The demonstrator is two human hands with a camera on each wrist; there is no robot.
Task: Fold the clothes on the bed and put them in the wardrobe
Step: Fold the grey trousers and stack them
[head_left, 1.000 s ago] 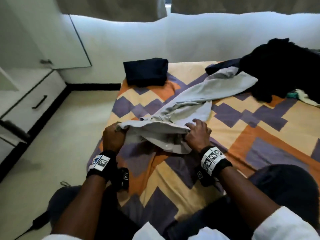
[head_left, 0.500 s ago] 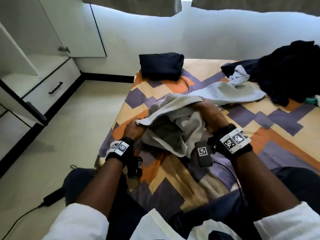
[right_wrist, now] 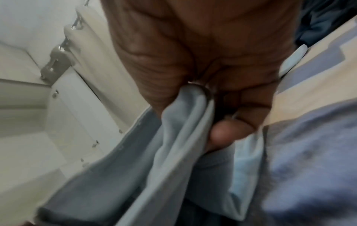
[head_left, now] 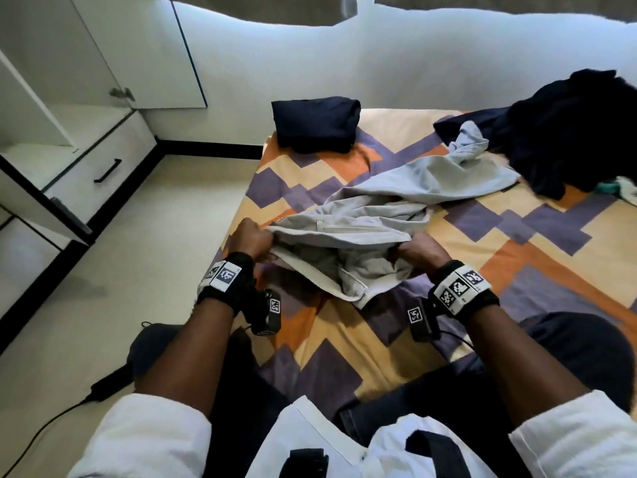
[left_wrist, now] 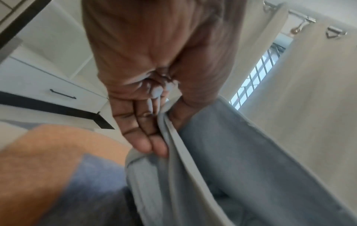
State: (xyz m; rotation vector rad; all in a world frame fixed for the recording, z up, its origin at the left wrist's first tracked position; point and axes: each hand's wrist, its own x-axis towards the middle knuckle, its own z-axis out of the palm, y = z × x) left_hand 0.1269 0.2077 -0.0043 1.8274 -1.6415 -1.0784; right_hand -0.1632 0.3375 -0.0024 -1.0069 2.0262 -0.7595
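Light grey trousers (head_left: 379, 208) lie across the patterned bed (head_left: 568, 257), legs trailing toward the far right. My left hand (head_left: 253, 236) grips one end of the waistband and my right hand (head_left: 413, 248) grips the other, stretching it taut just above the sheet. In the left wrist view the left hand (left_wrist: 152, 122) pinches the grey trousers (left_wrist: 241, 160) at a hem. The right wrist view has my right hand (right_wrist: 222, 119) curled round a fold of the trousers (right_wrist: 173, 145). A folded navy garment (head_left: 315, 124) rests at the bed's far left corner.
A heap of dark clothes (head_left: 575, 132) sits at the bed's far right. The white wardrobe (head_left: 51, 98) stands open on the left with a drawer (head_left: 103, 170) below its shelf. A black cable (head_left: 51, 419) runs over the pale floor near my knees.
My hands have drawn apart along the waistband, pulling it straight where it was bunched. The right hand came back toward me, and the trouser legs shifted on the bed.
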